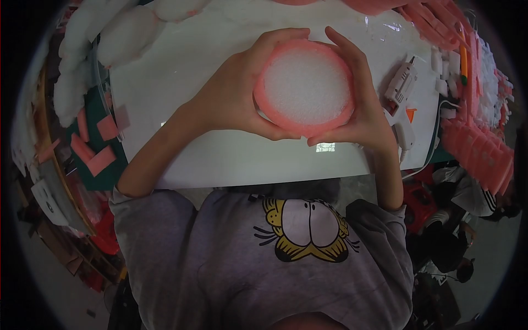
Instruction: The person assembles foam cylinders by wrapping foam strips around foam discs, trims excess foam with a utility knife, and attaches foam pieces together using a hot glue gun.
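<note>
Pink-and-white foam: a round foam piece (308,82), its broad white face edged by a pink rim (345,116), is held over the white tabletop (192,157); whether its underside touches the surface cannot be told.
Left hand (236,91): curved around one side, fingers (289,33) spread wide, gripping the rim along the far and near edges.
Right hand (369,104): cupped against the opposite side, spread about as wide; its far fingertip stands a little off the rim, while the near one presses against the edge.
Weight and feel: probably very light, the white grainy and fairly stiff, the pink softer and easily dented; slipping seems less likely than squashing.
Best hold: by the rim from both sides, with even, gentle pressure, sparing the white face.
Piece to fingers: it sits between the two hands, the white face uncovered, the near fingertips almost meeting below it.
Right of the hands: a glue gun (401,85) lies apart on the tabletop.
Left edge: flat pink pieces (102,160) lie beyond the tabletop.
</note>
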